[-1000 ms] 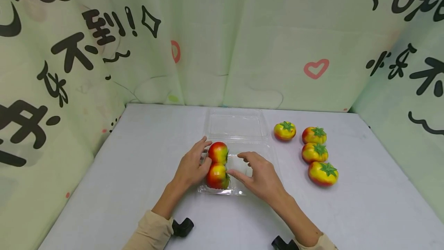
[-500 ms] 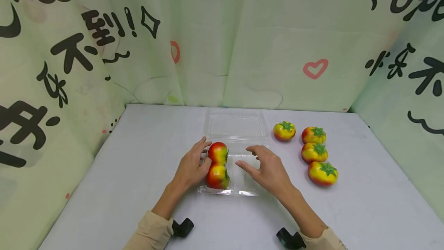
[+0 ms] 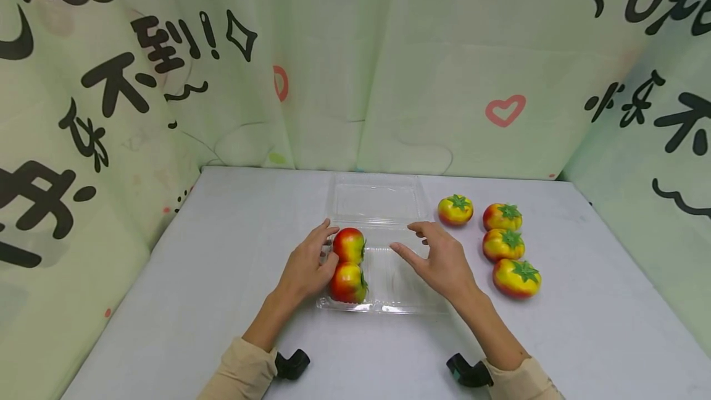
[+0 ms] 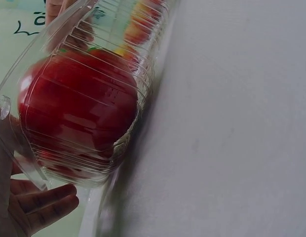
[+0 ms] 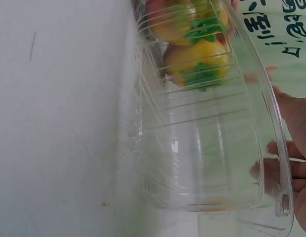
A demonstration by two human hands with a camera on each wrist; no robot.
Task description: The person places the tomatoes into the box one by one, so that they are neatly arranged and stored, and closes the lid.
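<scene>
Two red-and-yellow tomatoes, a far one [image 3: 349, 244] and a near one [image 3: 348, 283], sit in the left side of a clear plastic clamshell container [image 3: 397, 308]. My left hand [image 3: 307, 264] rests at the container's left edge, its thumb against the tomatoes. In the left wrist view a tomato [image 4: 79, 101] shows through the ribbed wall, with straight fingers [image 4: 47, 205] beyond it. My right hand [image 3: 444, 261] hovers over the container's right side, thumb and fingers apart, holding nothing. The right wrist view shows both tomatoes' green leafy tops through the wall.
Right of the container, a tomato [image 3: 455, 210] lies alone near the back. Farther right, three more stand in a row: the back one [image 3: 502, 216], the middle one [image 3: 503, 244] and the front one [image 3: 517, 278]. The container's clear lid [image 3: 378, 197] lies folded back.
My right hand has moved away from the tomatoes, rightward across the container, its fingers still apart. The left hand and the tomatoes have stayed in place.
</scene>
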